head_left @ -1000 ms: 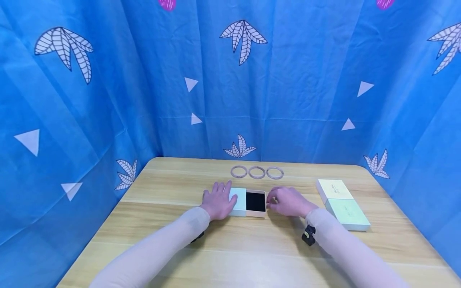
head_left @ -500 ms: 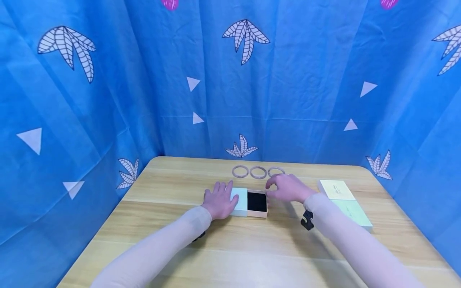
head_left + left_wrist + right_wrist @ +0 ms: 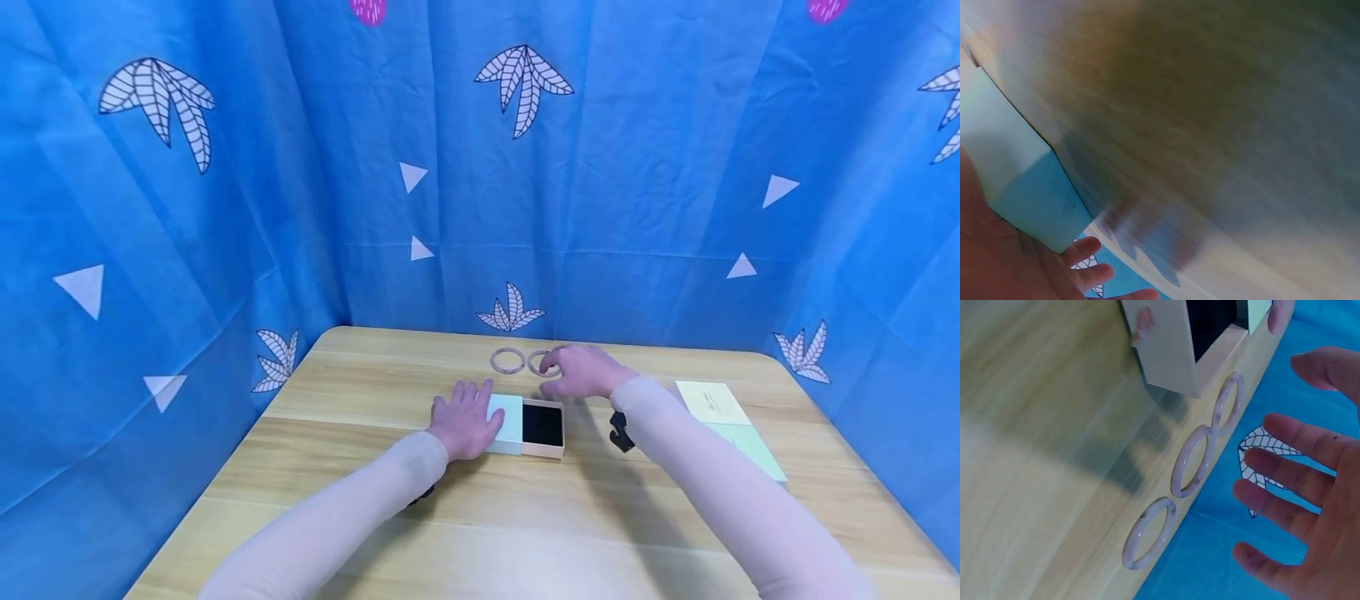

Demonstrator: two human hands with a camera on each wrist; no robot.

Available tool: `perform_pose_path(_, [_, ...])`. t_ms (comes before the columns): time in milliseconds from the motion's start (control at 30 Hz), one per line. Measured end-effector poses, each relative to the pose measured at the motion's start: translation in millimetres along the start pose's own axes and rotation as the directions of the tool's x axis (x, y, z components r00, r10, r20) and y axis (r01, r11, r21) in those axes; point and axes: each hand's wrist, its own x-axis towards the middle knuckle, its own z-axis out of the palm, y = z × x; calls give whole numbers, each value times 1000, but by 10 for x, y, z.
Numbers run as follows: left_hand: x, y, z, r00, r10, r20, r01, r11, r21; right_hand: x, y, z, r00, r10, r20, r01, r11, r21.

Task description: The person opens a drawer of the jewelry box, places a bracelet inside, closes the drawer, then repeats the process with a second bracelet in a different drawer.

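Observation:
My left hand (image 3: 463, 422) lies over the left part of a light blue sleeve box (image 3: 510, 425), its fingers straight. Out of the sleeve's right side sticks a pale pink drawer (image 3: 543, 451) with a black lining (image 3: 542, 425). Beyond the box, my right hand (image 3: 581, 372) hovers over the row of bangles with nothing in its fingers, which are spread apart in the right wrist view. The left bangle (image 3: 493, 361) and middle bangle (image 3: 529, 363) show in the head view. The hand hides the right bangle (image 3: 1128, 551) there, but the right wrist view shows it flat on the table.
To the right, partly behind the right forearm, a cream box (image 3: 712, 402) and a pale green box (image 3: 757, 446) lie end to end on the wooden table (image 3: 480, 533). A blue patterned curtain (image 3: 630, 167) hangs around the table's back and sides.
My right hand has left the drawer's right end and moved away from me, over the bangles. The left hand and the partly pulled-out drawer have stayed put.

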Motion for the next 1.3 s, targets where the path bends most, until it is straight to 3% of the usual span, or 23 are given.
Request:
perform_pose_path(400, [-19,5,23,1000,13,-3,-13,1000,25,291,-37,74,996,36,78,-40,998,54])
perform_pose_path(933, [4,-15,41,1000,-2,20,1,999,53,718,-105,247,995,26,93,-33,997,65])
perform_pose_path(1300, [20,-21,94,1000,-13,-7,13,999,45,979,-132,413,991,61,117,-65,997,31])
